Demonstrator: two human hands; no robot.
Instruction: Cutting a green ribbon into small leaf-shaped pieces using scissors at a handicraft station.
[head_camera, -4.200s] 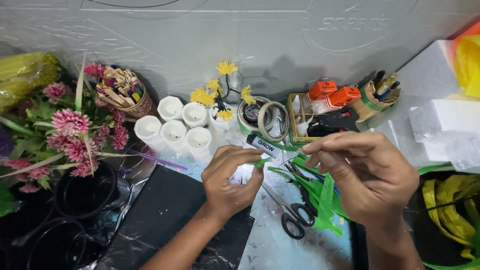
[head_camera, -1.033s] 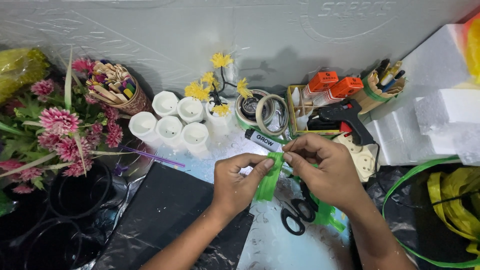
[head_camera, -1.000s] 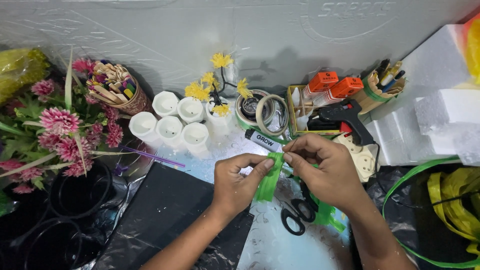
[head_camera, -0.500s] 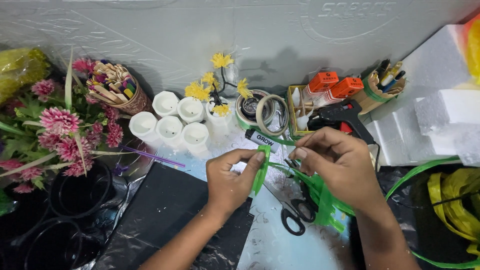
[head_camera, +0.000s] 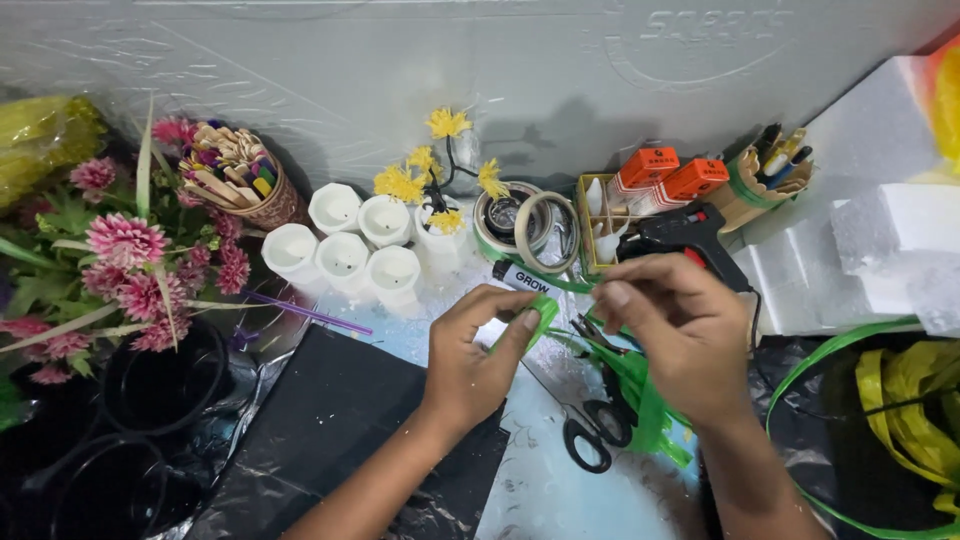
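Note:
My left hand (head_camera: 478, 352) pinches the end of a green plastic ribbon strip (head_camera: 540, 312) between thumb and fingers. My right hand (head_camera: 675, 330) grips the same strip a little to the right, thumb and forefinger closed on it. More green ribbon (head_camera: 645, 405) trails down under my right hand. Black-handled scissors (head_camera: 590, 425) lie on the pale table just below both hands. A black marker-like tube (head_camera: 525, 279) lies just above my left hand.
Several white candle cups (head_camera: 345, 245), a small yellow flower sprig (head_camera: 435, 170), tape rolls (head_camera: 520, 215), a black glue gun (head_camera: 690, 230) and orange-capped bottles (head_camera: 665, 170) line the back. Pink flowers (head_camera: 125, 250) and black pots (head_camera: 150, 385) fill the left; white foam blocks (head_camera: 900, 250) and yellow ribbon (head_camera: 915, 405) the right.
My hands came together on the green strip, then drew apart sideways, the right hand shifting right and the strip's end staying in my left fingers.

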